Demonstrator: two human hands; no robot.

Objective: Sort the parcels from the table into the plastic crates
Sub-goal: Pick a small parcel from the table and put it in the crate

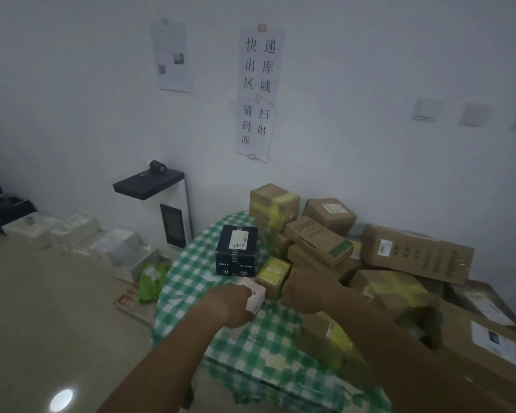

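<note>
Head view: your left hand [231, 305] grips small white parcel [255, 295] at its near end, fingers curled round it, just above table [191, 281] with green-checked cloth. Your right hand [306, 290] is just right of parcel, fingers curled; if it holds something, cannot tell. Black box [236, 250] stands behind parcel. Brown cardboard parcels [414, 254] piled at right. Plastic crates [81, 231] stand on floor along wall at left.
</note>
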